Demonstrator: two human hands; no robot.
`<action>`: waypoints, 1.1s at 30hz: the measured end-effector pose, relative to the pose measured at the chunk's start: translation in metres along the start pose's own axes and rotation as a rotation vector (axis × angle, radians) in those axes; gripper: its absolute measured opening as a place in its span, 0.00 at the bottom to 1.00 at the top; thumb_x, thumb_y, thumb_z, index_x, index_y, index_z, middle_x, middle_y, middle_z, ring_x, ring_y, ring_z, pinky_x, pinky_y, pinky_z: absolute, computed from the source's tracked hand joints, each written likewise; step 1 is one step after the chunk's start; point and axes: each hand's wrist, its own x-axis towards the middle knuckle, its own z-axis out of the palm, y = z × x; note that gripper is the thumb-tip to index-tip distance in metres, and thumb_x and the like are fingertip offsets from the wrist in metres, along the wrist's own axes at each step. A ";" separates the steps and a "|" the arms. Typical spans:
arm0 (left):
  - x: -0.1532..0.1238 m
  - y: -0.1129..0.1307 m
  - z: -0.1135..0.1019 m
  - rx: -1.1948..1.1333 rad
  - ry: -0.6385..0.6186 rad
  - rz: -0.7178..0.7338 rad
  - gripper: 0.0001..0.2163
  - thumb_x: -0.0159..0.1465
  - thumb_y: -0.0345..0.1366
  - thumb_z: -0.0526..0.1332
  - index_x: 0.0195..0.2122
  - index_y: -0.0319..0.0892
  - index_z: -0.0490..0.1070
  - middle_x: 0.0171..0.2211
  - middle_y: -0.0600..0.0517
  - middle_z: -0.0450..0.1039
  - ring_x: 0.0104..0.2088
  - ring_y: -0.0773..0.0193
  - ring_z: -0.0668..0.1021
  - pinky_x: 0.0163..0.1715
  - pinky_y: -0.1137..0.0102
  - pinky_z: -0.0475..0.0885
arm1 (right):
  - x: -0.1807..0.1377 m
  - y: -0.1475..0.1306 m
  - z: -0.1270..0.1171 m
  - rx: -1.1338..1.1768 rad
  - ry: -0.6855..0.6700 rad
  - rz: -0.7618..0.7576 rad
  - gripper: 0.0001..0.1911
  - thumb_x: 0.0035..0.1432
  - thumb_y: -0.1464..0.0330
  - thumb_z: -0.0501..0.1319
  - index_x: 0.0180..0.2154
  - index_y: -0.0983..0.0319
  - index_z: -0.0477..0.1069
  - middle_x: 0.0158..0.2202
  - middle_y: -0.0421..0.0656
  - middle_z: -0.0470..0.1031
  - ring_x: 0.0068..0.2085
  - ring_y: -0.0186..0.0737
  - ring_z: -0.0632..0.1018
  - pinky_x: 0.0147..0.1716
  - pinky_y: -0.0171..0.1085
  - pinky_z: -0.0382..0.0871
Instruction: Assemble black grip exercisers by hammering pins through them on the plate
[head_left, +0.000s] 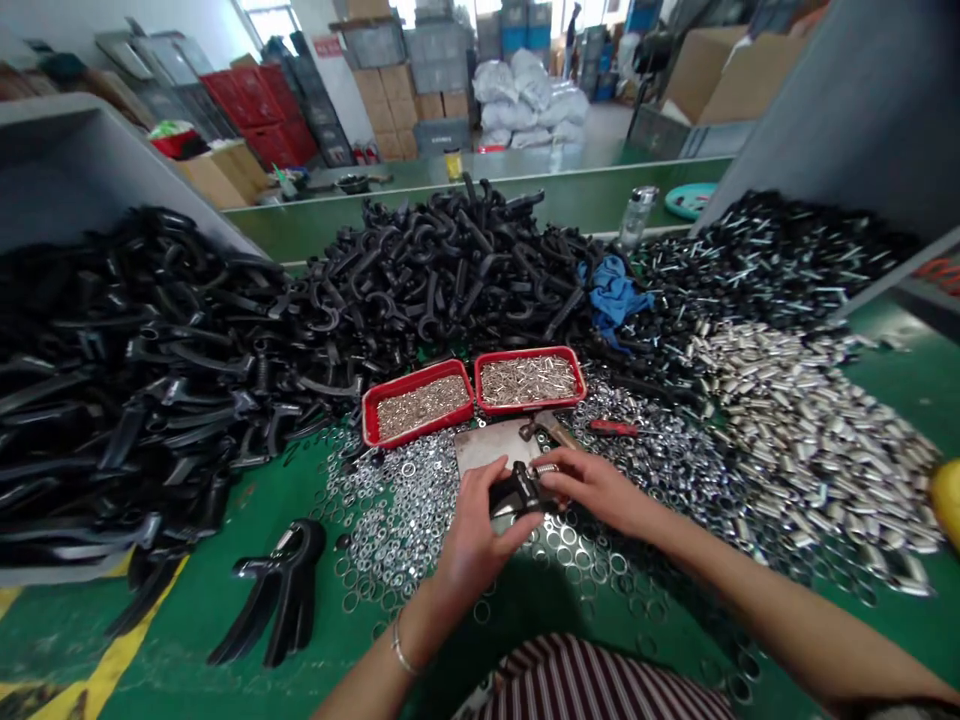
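My left hand (476, 520) is closed around a black plastic clamp part (517, 490), held low over a flat metal plate (487, 447). From the other side, my right hand (589, 485) pinches a small silvery coil spring (547, 468) against that part. Just beyond my right fingers lies a hammer (547, 428), with a red-handled tool (613, 428) to its right. On the green table at left rests a black spring clamp (277, 590), its two handles spread toward me. Where the spring meets the part is hidden by my fingers.
Two red trays (417, 403) of small metal pins stand behind the plate. Black clamp parts (450, 260) are heaped behind and left. A pile of springs (810, 430) lies right, and metal rings (405, 510) are scattered around my hands. A blue cloth (616, 292) sits by the heap.
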 end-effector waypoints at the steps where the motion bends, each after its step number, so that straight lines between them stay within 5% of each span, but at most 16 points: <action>1: 0.001 0.006 -0.002 0.004 -0.030 0.031 0.31 0.61 0.45 0.68 0.63 0.50 0.58 0.51 0.44 0.70 0.52 0.51 0.75 0.55 0.54 0.72 | 0.000 0.002 0.002 0.101 -0.035 0.044 0.16 0.67 0.57 0.57 0.49 0.59 0.71 0.35 0.43 0.77 0.33 0.42 0.78 0.38 0.43 0.74; 3: 0.013 0.021 -0.004 0.039 -0.091 0.109 0.31 0.62 0.46 0.67 0.64 0.49 0.58 0.54 0.43 0.69 0.55 0.50 0.74 0.56 0.54 0.71 | -0.004 0.010 0.004 0.159 0.015 0.059 0.14 0.67 0.57 0.58 0.47 0.59 0.72 0.35 0.42 0.77 0.32 0.40 0.77 0.36 0.42 0.74; 6: 0.057 0.050 0.009 0.118 -0.127 0.281 0.27 0.68 0.44 0.59 0.66 0.46 0.56 0.61 0.41 0.65 0.62 0.51 0.68 0.62 0.53 0.64 | -0.019 0.026 0.004 -0.015 0.169 -0.095 0.12 0.66 0.61 0.60 0.47 0.58 0.73 0.46 0.47 0.78 0.47 0.47 0.78 0.49 0.47 0.72; 9: 0.118 0.082 0.056 0.216 -0.236 0.525 0.18 0.72 0.35 0.50 0.62 0.43 0.63 0.60 0.44 0.68 0.60 0.56 0.69 0.62 0.57 0.63 | -0.037 0.037 0.008 -0.171 0.199 -0.212 0.13 0.66 0.65 0.59 0.52 0.57 0.73 0.54 0.49 0.75 0.56 0.51 0.74 0.57 0.53 0.66; 12: 0.171 0.104 0.125 0.370 -0.417 0.748 0.18 0.71 0.26 0.47 0.58 0.40 0.66 0.56 0.43 0.71 0.58 0.57 0.71 0.57 0.60 0.66 | -0.053 0.044 0.016 -0.222 0.185 -0.239 0.12 0.67 0.66 0.59 0.51 0.57 0.73 0.49 0.48 0.78 0.51 0.49 0.76 0.54 0.51 0.70; 15: 0.201 0.111 0.182 0.527 -0.429 0.780 0.17 0.70 0.24 0.47 0.55 0.32 0.68 0.51 0.38 0.72 0.57 0.54 0.71 0.53 0.61 0.67 | -0.064 0.054 0.025 -0.171 0.168 -0.279 0.12 0.68 0.66 0.57 0.51 0.56 0.72 0.48 0.47 0.78 0.50 0.47 0.77 0.53 0.48 0.72; 20: 0.210 0.112 0.212 0.649 -0.389 0.749 0.12 0.69 0.26 0.49 0.41 0.32 0.73 0.46 0.37 0.71 0.49 0.50 0.72 0.47 0.59 0.67 | -0.071 0.060 0.029 -0.018 0.157 -0.147 0.12 0.69 0.65 0.55 0.52 0.55 0.69 0.49 0.47 0.78 0.51 0.47 0.78 0.54 0.48 0.72; 23: 0.206 0.116 0.195 0.565 -0.413 0.773 0.09 0.67 0.26 0.53 0.42 0.33 0.72 0.46 0.36 0.70 0.48 0.49 0.72 0.47 0.58 0.68 | -0.067 0.053 0.026 0.048 0.208 -0.006 0.10 0.69 0.62 0.54 0.49 0.56 0.67 0.47 0.47 0.78 0.49 0.48 0.79 0.51 0.48 0.73; 26: 0.193 0.117 0.147 0.334 -0.378 0.731 0.11 0.65 0.32 0.58 0.46 0.33 0.68 0.45 0.38 0.71 0.49 0.50 0.73 0.50 0.58 0.70 | -0.057 0.042 0.020 0.137 0.247 0.061 0.12 0.69 0.58 0.53 0.48 0.57 0.64 0.44 0.47 0.79 0.43 0.47 0.81 0.49 0.48 0.73; 31: 0.142 0.084 0.028 -0.063 -0.097 0.291 0.15 0.67 0.35 0.57 0.54 0.39 0.62 0.48 0.43 0.72 0.47 0.56 0.76 0.51 0.61 0.71 | -0.026 0.025 0.010 0.540 0.200 0.132 0.17 0.66 0.53 0.58 0.47 0.57 0.62 0.31 0.41 0.79 0.33 0.43 0.81 0.41 0.44 0.75; 33: 0.113 0.059 -0.006 -0.211 -0.069 0.093 0.14 0.69 0.40 0.56 0.54 0.42 0.62 0.43 0.47 0.74 0.40 0.61 0.77 0.44 0.64 0.74 | -0.009 0.018 0.011 0.689 0.165 0.163 0.19 0.62 0.53 0.63 0.45 0.58 0.66 0.32 0.41 0.79 0.31 0.40 0.80 0.37 0.41 0.75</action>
